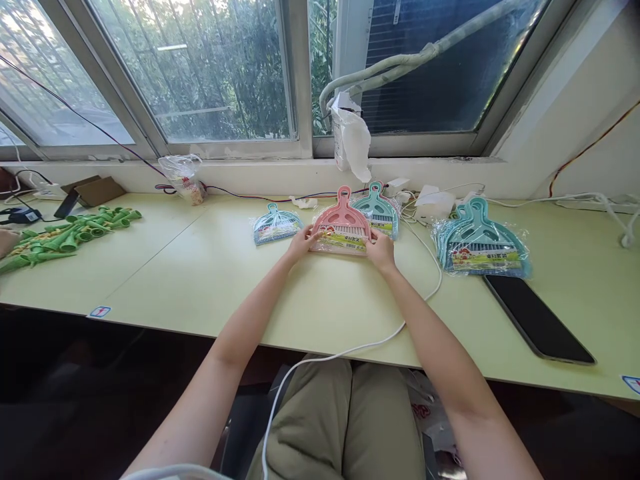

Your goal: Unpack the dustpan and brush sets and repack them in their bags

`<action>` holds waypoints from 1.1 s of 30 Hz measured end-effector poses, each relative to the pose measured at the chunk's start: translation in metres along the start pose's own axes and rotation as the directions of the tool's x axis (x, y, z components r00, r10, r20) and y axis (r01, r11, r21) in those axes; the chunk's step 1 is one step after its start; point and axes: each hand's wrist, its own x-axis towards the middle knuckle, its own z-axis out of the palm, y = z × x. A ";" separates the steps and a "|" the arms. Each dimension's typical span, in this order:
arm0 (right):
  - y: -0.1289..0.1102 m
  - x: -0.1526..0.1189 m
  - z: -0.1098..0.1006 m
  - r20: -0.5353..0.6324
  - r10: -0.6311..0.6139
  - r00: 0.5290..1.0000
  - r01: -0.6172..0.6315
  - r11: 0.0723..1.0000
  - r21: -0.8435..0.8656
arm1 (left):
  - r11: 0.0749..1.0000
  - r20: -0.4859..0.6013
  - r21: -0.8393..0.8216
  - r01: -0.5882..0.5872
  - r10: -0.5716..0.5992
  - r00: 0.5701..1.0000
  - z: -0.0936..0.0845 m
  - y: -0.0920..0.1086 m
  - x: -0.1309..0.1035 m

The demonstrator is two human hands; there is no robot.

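A pink dustpan-and-brush set (343,223) in clear wrap is held between both hands above the table. My left hand (301,243) grips its left edge, and my right hand (381,249) its right edge, fingers closed on it. Right behind it, partly hidden, lies a teal wrapped set (383,212). A smaller blue wrapped set (277,225) lies to the left of my left hand. Further right, several teal wrapped sets (483,240) are stacked together.
A black tablet (539,319) lies at the right of the pale green table (165,280). A white cable (370,345) crosses the front edge. Green items (75,235), a cardboard box (100,191) and another person's hand (7,241) are at the left; a plastic bag (184,179) stands by the window.
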 end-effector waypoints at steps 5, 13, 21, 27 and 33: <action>0.003 0.002 -0.001 -0.006 0.011 1.000 -0.011 1.000 0.015 | 0.998 0.056 -0.056 -0.015 0.019 0.998 0.001 -0.011 0.004; 0.001 0.000 0.005 0.026 -0.034 0.999 0.034 0.999 0.006 | 0.999 -0.042 0.039 -0.023 0.024 0.999 -0.001 -0.014 0.007; 0.004 0.000 0.007 0.054 -0.062 0.997 0.063 0.998 -0.012 | 0.939 -0.030 0.344 0.018 -0.008 1.000 -0.011 0.002 -0.001; 0.000 -0.004 0.009 0.094 -0.073 0.993 0.074 0.997 -0.008 | 0.934 -0.039 0.351 0.065 -0.055 0.998 -0.017 0.001 0.000; -0.009 -0.009 0.011 0.245 -0.038 0.969 0.050 0.998 -0.042 | 0.934 -0.123 0.340 0.106 -0.068 0.990 -0.027 0.006 0.002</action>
